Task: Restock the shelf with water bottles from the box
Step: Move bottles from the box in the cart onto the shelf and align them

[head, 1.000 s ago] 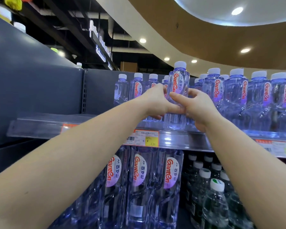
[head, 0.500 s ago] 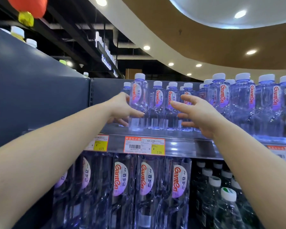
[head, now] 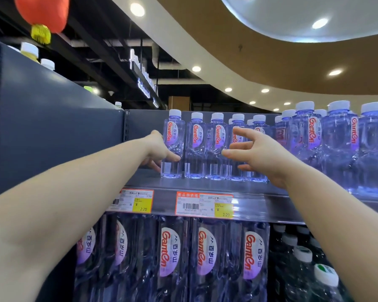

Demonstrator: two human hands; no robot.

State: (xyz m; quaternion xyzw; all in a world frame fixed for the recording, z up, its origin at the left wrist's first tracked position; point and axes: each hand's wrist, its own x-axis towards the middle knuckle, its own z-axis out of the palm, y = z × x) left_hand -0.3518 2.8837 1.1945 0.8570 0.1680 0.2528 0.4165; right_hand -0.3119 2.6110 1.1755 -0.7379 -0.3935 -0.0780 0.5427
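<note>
Two bare arms reach up to the grey metal shelf [head: 205,186]. The left hand [head: 159,151] holds the end water bottle [head: 172,147], thumb curled across its clear ribbed front and the other fingers [head: 152,165] wrapped behind; that bottle stands upright on the shelf at the left end of a back row of like bottles [head: 216,147], each of bluish see-through plastic with a white screw cap and an oval red-lettered label. The right hand [head: 260,153] hovers just in front of the row's middle, its fingers spread apart and gripping nothing. To the right, a nearer cluster of the same bottles [head: 336,144] stands closer to the shelf's front edge. Along that edge run glossy price tags [head: 204,203], orange and yellow. Below hang taller, square-shouldered bottles [head: 207,258] of the same brand, with dark green-capped bottles [head: 323,277] beside them. A red rounded lantern [head: 42,12] with a yellow tassel hangs overhead, top left.
</note>
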